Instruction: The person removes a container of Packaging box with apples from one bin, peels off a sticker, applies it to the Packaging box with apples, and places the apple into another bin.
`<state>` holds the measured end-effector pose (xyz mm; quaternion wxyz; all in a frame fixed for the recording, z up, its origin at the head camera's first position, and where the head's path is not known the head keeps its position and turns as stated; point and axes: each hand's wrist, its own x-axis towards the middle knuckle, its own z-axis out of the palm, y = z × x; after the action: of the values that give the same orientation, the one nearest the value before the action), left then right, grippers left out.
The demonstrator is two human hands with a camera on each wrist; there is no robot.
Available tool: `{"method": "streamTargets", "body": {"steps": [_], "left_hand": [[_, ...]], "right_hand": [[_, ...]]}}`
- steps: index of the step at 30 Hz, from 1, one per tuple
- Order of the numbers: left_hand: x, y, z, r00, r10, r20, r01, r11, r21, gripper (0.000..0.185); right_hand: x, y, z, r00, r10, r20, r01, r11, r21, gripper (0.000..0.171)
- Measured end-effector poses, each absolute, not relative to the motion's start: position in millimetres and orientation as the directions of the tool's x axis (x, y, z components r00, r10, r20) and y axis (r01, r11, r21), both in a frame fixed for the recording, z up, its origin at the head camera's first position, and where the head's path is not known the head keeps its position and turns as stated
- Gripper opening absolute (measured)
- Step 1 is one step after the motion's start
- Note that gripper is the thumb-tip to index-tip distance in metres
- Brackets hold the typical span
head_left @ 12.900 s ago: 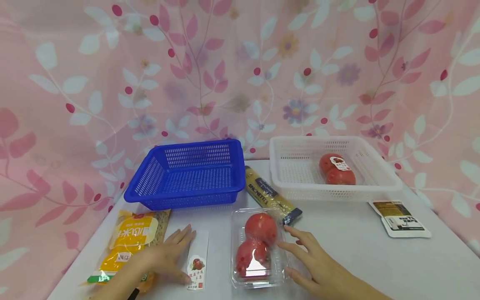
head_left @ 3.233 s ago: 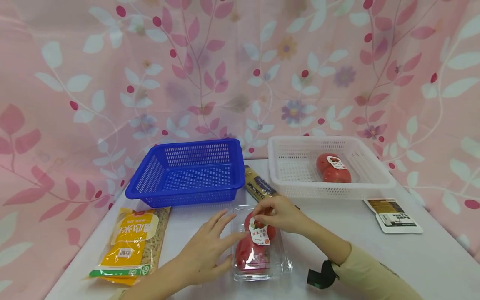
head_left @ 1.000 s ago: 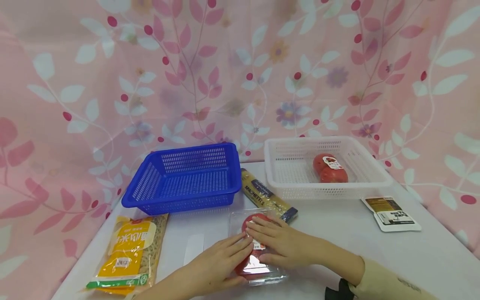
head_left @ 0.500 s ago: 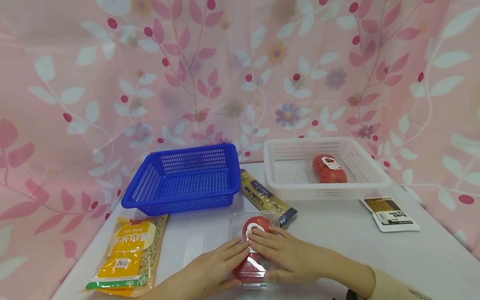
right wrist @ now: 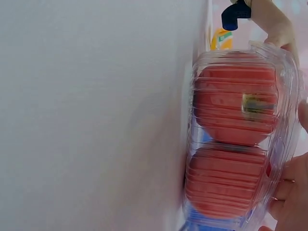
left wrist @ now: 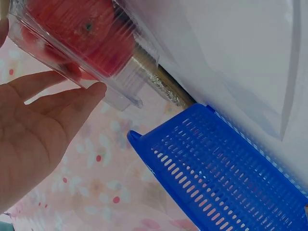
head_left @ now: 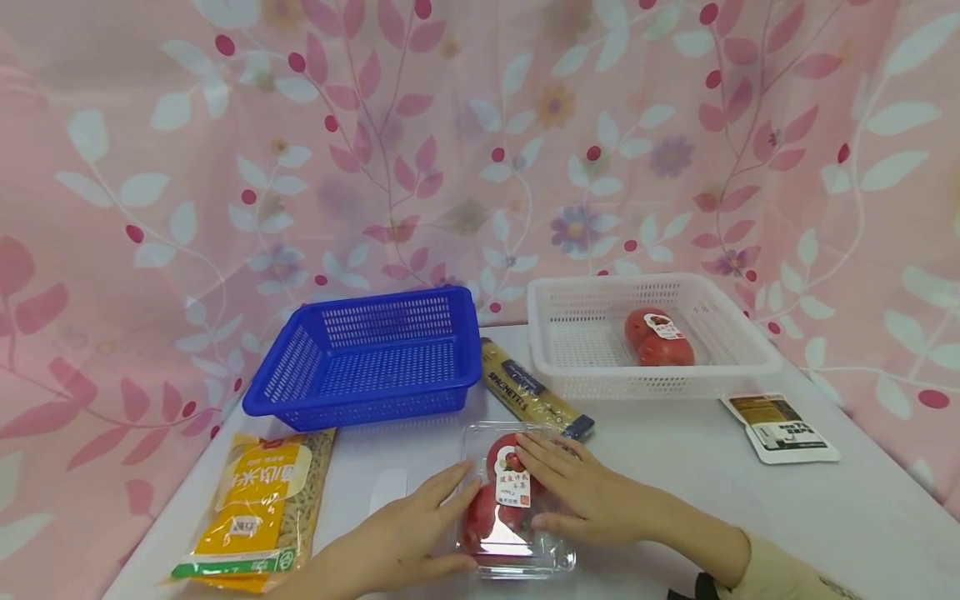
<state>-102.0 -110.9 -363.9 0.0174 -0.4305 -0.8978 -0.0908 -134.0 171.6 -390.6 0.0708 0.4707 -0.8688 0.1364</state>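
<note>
A clear clamshell box (head_left: 516,533) with two red tomatoes lies near the front of the white table (head_left: 675,467). A white label (head_left: 512,487) with red print sits on its lid. My left hand (head_left: 420,529) lies against the box's left side with straight fingers. My right hand (head_left: 581,492) rests on the lid's right part, fingers flat and thumb at the side. The left wrist view shows the left hand (left wrist: 43,125) touching the box (left wrist: 82,33) at a corner. In the right wrist view the box (right wrist: 236,139) fills the right half.
Behind stand an empty blue basket (head_left: 367,354) and a white basket (head_left: 577,358) holding another labelled tomato pack (head_left: 660,337). A spaghetti pack (head_left: 532,400) lies between them. A yellow pasta bag (head_left: 262,500) is front left, a sachet (head_left: 780,425) right, a backing strip (head_left: 387,492) beside the box.
The label went from its strip on the table onto the box lid. Both hands pressed it there, then slid apart to the box's sides, uncovering the label.
</note>
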Motion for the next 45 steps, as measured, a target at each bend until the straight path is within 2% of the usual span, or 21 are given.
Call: {"method": "streamTargets", "body": {"steps": [3, 7, 12, 16, 19, 21, 29, 38, 45], "left_hand": [[-103.5, -112.6, -363.3, -0.647, 0.758, 0.078, 0.756, 0.626, 0.191, 0.082], [-107.1, -114.1, -361.5, -0.699, 0.715, -0.027, 0.680, 0.676, 0.283, 0.087], [-111.6, -116.3, -363.5, -0.707, 0.698, -0.111, 0.621, 0.689, 0.374, 0.092], [-110.6, -115.3, -364.5, -0.723, 0.674, -0.155, 0.567, 0.706, 0.425, 0.098], [-109.0, -114.5, -366.6, -0.738, 0.651, -0.177, 0.528, 0.721, 0.449, 0.103], [-108.2, -114.2, -369.4, -0.738, 0.655, -0.163, 0.532, 0.713, 0.457, 0.106], [-109.9, -107.5, -383.0, -0.690, 0.724, 0.012, 0.667, 0.629, 0.399, 0.116], [-107.6, -98.3, -387.8, -0.694, 0.720, 0.021, 0.652, 0.616, 0.442, 0.118], [-105.7, -90.3, -387.5, -0.731, 0.682, -0.004, 0.605, 0.651, 0.459, 0.117]], "right_hand": [[-132.9, 172.5, -390.1, -0.585, -0.772, 0.250, -0.811, 0.551, -0.195, 0.072], [-130.2, 174.0, -388.8, -0.626, -0.739, 0.251, -0.780, 0.591, -0.206, 0.072], [-125.5, 176.5, -392.4, -0.650, -0.695, 0.307, -0.756, 0.630, -0.176, 0.070], [-118.5, 177.8, -395.3, -0.715, -0.639, 0.283, -0.699, 0.653, -0.293, 0.070], [-112.1, 178.5, -396.4, -0.769, -0.597, 0.229, -0.633, 0.662, -0.401, 0.077], [-107.2, 178.7, -396.6, -0.787, -0.579, 0.212, -0.607, 0.666, -0.433, 0.083], [-92.6, 172.2, -396.5, -0.767, -0.579, 0.277, -0.641, 0.673, -0.369, 0.098], [-87.0, 166.9, -397.4, -0.780, -0.579, 0.240, -0.623, 0.678, -0.389, 0.102], [-87.4, 163.6, -401.3, -0.744, -0.588, 0.317, -0.668, 0.654, -0.356, 0.102]]}}
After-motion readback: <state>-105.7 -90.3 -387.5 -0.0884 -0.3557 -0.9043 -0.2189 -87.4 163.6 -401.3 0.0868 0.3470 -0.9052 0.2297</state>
